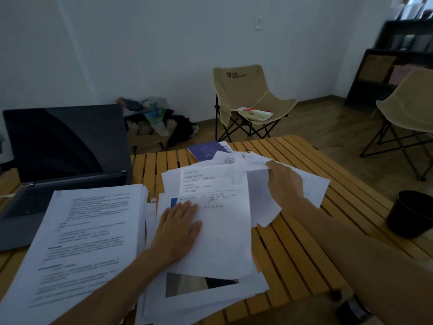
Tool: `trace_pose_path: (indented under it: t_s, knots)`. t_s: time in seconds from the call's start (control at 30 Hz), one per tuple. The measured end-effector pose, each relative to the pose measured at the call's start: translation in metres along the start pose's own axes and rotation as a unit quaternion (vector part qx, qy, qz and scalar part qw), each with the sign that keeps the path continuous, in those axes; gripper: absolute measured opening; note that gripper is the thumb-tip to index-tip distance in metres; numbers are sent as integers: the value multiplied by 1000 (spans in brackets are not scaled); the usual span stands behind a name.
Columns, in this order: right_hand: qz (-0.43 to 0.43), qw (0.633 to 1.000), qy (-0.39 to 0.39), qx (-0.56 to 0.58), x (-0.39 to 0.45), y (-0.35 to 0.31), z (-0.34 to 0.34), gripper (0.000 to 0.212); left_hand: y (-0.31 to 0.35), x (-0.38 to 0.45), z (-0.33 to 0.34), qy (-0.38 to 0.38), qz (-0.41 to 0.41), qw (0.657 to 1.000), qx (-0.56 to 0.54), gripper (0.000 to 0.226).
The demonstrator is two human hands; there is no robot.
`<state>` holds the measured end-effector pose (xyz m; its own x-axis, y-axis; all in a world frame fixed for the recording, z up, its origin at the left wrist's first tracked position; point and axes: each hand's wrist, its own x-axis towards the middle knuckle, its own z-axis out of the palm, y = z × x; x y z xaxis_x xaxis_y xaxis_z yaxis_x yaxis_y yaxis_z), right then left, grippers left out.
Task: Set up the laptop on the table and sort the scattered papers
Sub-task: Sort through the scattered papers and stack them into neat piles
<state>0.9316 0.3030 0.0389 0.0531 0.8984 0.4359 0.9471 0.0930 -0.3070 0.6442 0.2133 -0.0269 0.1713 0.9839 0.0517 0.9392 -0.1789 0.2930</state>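
An open dark laptop (63, 146) stands at the table's left with a black screen. In front of it lies a thick stack of printed pages (77, 242), partly covering the keyboard. Loose white papers (225, 231) are spread over the middle of the slatted wooden table (300, 254). My left hand (178, 228) lies flat, fingers apart, on the top handwritten sheet. My right hand (284, 181) pinches the upper edge of a white sheet (260, 195) at the pile's right side. A purple booklet (206, 150) lies at the far edge.
A black cup (410, 214) stands at the table's right edge. Two beige folding chairs (246, 99) (407, 109) stand beyond the table, one with a tray on its seat. Bags lie on the floor by the wall (152, 120). A dark shelf (386, 73) is at far right.
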Motion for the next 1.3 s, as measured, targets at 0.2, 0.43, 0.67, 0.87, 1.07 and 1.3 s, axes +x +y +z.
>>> trace_pose_path:
  t_s: [0.2, 0.43, 0.67, 0.87, 1.07, 1.3]
  knots:
    - [142, 895, 61, 418, 6, -18, -53, 16, 37, 12, -40, 80, -8, 968, -236, 70]
    - [64, 854, 68, 512, -15, -28, -122, 17, 53, 27, -122, 194, -51, 923, -328, 78]
    - [17, 838, 29, 545, -22, -42, -161, 22, 76, 27, -192, 179, 68, 876, -442, 56]
    - [15, 747, -92, 658, -36, -65, -162, 51, 88, 4, -193, 189, 47, 807, -558, 30]
    - [54, 838, -98, 534, -66, -66, -110, 21, 59, -26, -146, 203, -13, 808, -553, 42]
    - [104, 847, -191, 485, -103, -78, -71, 10, 46, -45, -106, 172, -105, 813, -547, 38]
